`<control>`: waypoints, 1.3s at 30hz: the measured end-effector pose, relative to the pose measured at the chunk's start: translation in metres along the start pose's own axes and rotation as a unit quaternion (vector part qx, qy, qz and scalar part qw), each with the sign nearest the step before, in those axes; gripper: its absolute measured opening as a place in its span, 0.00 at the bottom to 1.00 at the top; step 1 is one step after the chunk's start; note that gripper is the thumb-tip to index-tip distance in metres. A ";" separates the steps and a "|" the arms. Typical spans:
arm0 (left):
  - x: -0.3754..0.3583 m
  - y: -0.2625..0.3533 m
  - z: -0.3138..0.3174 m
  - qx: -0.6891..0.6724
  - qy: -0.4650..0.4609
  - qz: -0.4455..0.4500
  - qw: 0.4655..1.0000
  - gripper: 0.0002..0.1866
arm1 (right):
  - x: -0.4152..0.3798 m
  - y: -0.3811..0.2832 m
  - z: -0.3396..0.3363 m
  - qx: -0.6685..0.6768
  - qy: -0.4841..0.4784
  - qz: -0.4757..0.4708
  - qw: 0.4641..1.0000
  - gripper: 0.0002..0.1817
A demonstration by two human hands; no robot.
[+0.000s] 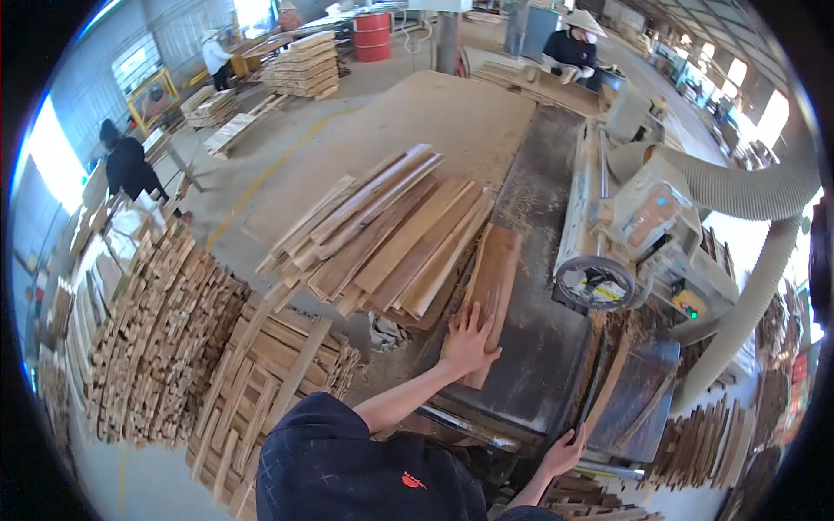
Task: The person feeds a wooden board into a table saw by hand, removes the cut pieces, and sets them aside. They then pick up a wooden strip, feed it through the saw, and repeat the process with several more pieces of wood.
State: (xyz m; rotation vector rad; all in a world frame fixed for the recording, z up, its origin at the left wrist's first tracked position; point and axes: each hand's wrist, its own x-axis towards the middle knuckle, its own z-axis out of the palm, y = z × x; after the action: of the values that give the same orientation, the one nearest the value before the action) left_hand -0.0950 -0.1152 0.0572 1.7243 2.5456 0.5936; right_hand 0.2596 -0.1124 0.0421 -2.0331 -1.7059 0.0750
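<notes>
My left hand (470,340) lies with fingers spread on a reddish-brown board (495,282), flat on the dark metal machine table (539,365). Beside that board, a pile of loose boards (404,239) in light and dark brown rests on a broad brown surface. Lower right, my right hand (565,453) is closed at the near end of a narrow wooden strip (608,379), which stands along the table's right side. Its fingers are partly hidden, but the thumb side meets the strip's end.
A saw machine with a handwheel (596,282) and a thick hose (738,191) stands right of the table. Stacked wood (161,321) and a slatted pile (261,382) are at left. A co-worker (571,50) is at the table's far end; other people are at far left.
</notes>
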 end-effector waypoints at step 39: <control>-0.001 0.038 -0.015 0.058 -0.028 -0.110 0.992 0.48 | 0.002 -0.008 -0.020 0.099 0.087 -0.057 0.990 0.16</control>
State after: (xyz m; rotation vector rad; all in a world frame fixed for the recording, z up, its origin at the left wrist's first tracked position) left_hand -0.0641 -0.1081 0.0830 1.4374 2.7284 0.3875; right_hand 0.2592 -0.1161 0.0636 -1.7429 -1.6318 0.0276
